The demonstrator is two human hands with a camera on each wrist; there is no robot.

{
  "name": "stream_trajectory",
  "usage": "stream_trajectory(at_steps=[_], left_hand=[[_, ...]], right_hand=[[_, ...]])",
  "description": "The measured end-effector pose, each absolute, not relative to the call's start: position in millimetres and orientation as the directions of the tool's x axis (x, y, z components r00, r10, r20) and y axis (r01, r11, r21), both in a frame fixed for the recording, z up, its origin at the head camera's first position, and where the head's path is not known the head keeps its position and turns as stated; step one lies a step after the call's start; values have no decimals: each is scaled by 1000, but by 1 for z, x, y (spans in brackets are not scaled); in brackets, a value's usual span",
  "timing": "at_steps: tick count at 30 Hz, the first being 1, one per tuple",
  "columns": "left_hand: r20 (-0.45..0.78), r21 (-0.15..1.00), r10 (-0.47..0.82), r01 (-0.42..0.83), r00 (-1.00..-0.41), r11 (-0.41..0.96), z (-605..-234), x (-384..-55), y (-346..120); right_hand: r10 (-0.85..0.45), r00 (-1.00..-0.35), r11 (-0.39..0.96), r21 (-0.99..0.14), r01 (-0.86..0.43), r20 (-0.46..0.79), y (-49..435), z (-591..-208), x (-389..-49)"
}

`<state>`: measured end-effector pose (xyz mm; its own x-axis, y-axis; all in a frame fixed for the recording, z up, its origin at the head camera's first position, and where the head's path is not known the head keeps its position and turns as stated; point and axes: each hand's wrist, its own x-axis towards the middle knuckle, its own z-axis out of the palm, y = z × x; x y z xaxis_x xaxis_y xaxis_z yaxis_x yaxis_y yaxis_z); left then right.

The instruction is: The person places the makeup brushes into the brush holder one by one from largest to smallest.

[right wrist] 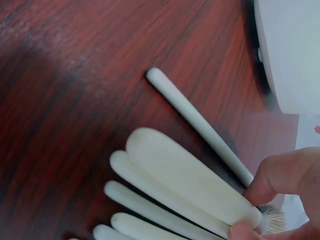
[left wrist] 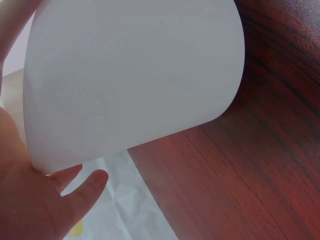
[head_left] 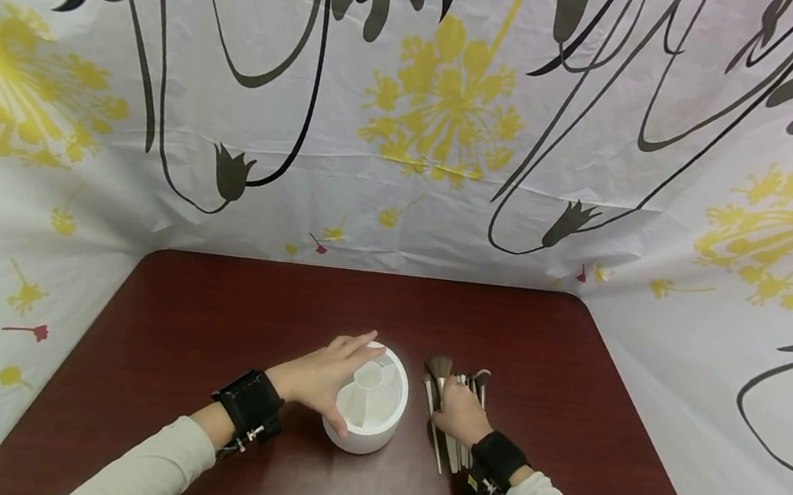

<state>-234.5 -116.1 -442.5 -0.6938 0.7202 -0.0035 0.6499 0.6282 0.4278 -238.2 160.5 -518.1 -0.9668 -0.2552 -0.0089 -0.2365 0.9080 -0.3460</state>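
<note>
A white round organizer (head_left: 367, 441) with inner dividers stands mid-table. My left hand (head_left: 323, 374) spans its top, thumb at the near rim and fingers spread past the far rim. The left wrist view shows the organizer's smooth side (left wrist: 135, 75) with straight fingers beyond its edge. To its right, my right hand (head_left: 462, 416) pinches a thick makeup brush (right wrist: 175, 172) between thumb and finger, near the bristles. More pale-handled makeup brushes (right wrist: 150, 207) lie side by side under it. One slim brush (right wrist: 200, 122) lies apart, nearer the organizer.
The dark red wooden table (head_left: 274, 307) has rounded far corners. A white cloth (head_left: 398, 231) printed with yellow and grey flowers hangs behind it and along both sides. Black bands (head_left: 251, 406) wrap both wrists.
</note>
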Motion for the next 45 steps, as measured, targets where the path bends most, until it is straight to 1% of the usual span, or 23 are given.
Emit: stream_trajectory(at_steps=[5,18,25,28,36,45], left_hand=[[-10,439,724,647,-690,623,-442,-234,-116],[32,425,733,673,-679,605,-444,-236,-116],[16,443,727,656,-687,611,-445,-237,-116],[1,453,723,645,-691,615,-445,-237,-116],[-30,472,713,618,-701,628,-442,-235,-116],[-29,460,710,621,-704,635,-445,-236,-115]], right_hand=[[-269,-963,903,-345,-254,5,161,-517,-239],[-281,-958,906,-314,-284,55,160,-510,-241],[-242,-970,917,-332,-222,-19,161,-507,-243],[-248,-969,915,-333,-226,-23,163,-504,-243],[-233,-972,916,-333,-225,15,163,-491,-240],[-239,-965,897,-356,-262,109,157,-479,-234]])
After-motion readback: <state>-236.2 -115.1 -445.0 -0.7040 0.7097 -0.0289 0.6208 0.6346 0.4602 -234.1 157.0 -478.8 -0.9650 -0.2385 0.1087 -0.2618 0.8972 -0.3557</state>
